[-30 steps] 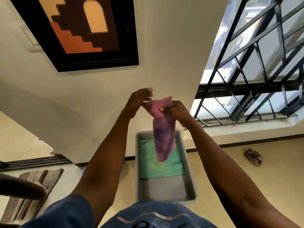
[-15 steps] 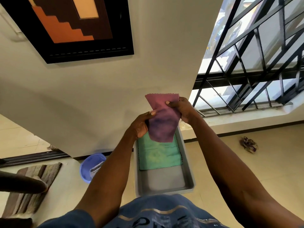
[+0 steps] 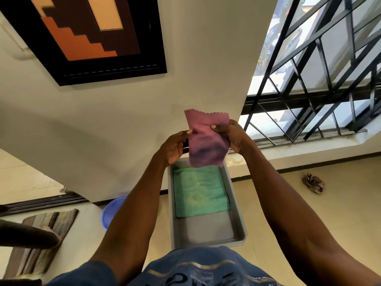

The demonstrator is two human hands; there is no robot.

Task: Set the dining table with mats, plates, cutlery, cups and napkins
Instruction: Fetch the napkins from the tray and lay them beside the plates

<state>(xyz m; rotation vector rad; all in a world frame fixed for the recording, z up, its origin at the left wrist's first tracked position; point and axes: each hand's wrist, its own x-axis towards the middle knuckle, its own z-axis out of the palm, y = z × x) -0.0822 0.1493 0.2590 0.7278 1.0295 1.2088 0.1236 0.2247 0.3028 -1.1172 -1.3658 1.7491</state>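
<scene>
I hold a purple cloth napkin (image 3: 206,141) with a zigzag edge up in front of me, folded over. My left hand (image 3: 175,147) pinches its left side and my right hand (image 3: 233,137) pinches its right side. Below the napkin stands a grey plastic tray (image 3: 206,234) on the floor. A folded green cloth (image 3: 200,193) lies in the far half of the tray; the near half is bare.
A white wall with a dark framed picture (image 3: 88,36) rises ahead. A black window grille (image 3: 319,89) is at the right. A blue bucket (image 3: 109,213) and a striped mat (image 3: 41,240) sit at the left. A crumpled rag (image 3: 313,182) lies on the tiled floor.
The napkin hung long from my right hand a second ago; both hands have since folded it shorter and now hold it by its two sides.
</scene>
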